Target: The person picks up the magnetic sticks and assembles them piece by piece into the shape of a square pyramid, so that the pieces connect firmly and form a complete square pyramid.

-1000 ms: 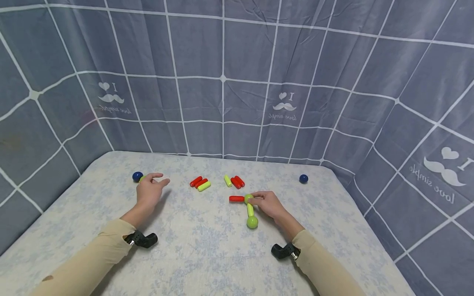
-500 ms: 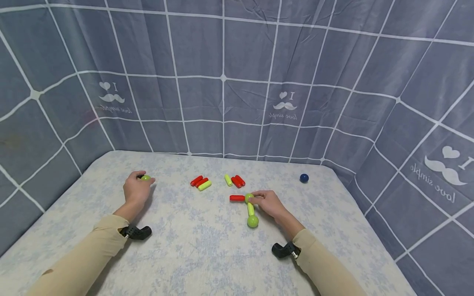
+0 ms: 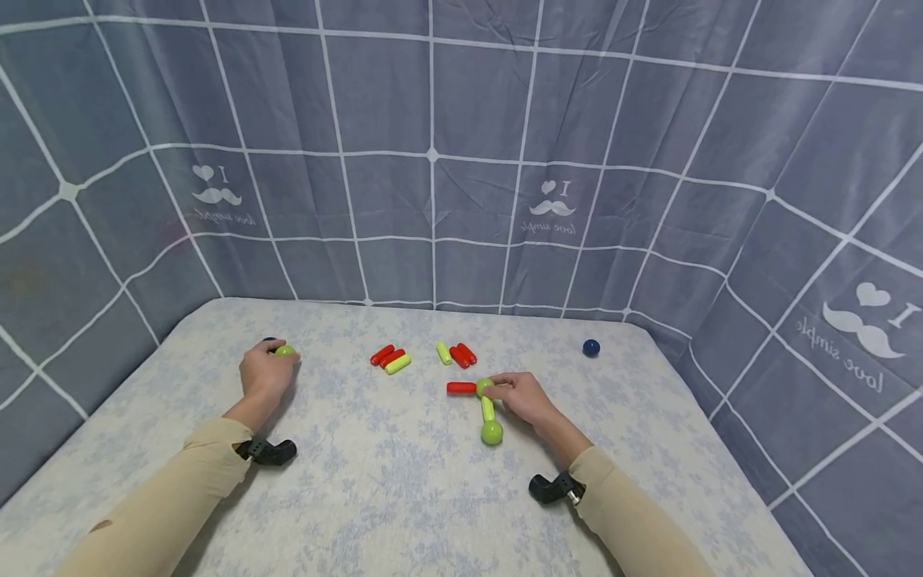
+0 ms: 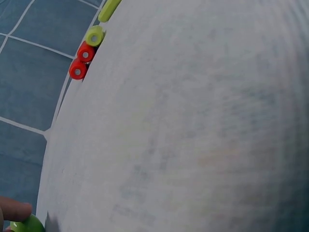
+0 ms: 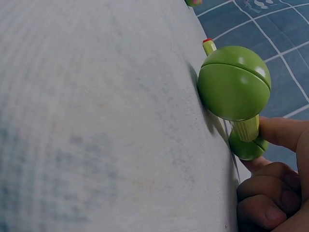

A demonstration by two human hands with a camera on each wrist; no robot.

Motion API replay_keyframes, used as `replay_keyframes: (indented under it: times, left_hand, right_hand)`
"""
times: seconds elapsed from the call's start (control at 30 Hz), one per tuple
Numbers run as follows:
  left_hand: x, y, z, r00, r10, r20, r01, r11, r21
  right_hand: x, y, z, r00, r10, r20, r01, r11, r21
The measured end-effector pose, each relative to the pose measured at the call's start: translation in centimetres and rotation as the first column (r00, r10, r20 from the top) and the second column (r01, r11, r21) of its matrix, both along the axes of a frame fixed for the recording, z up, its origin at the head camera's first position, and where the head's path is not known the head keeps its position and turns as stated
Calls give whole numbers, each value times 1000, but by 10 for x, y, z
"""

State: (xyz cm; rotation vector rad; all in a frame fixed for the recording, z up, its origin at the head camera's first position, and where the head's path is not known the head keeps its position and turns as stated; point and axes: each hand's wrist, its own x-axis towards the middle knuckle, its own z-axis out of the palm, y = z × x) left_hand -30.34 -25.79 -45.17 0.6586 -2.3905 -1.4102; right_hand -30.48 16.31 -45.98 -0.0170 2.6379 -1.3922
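Loose green ball (image 3: 285, 350), at left of table (image 3: 397, 481): pinched by left hand (image 3: 263, 375). Ball-and-rod assembly (image 3: 488, 410), near centre: held at far ball (image 3: 484, 385) by fingers of right hand (image 3: 525, 397), presumably for steadiness.

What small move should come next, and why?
Perhaps the left hand should bring its green ball to the red rod: that rod's left end bears no ball, while the right hand holds the joint ball at its right end.
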Motion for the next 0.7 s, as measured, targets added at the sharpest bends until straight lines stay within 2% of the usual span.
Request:
replay_keyframes:
  times: [0.27,0.53,0.7]
  left_hand:
    - [3,0,-3,1000,-13,-7,13,999,-41]
    - [3,1,-2,999,-32,40,35,997,-72]
    - [5,1,0,996,-58,62,65,990,-122]
  right_hand:
    - [0,0,-2,1000,9,-4,-9,1000,2]
    - [0,1,-3,1000,-9,-2,9,1000,3]
    - [1,0,-2,1000,-6,-5,6,1000,8]
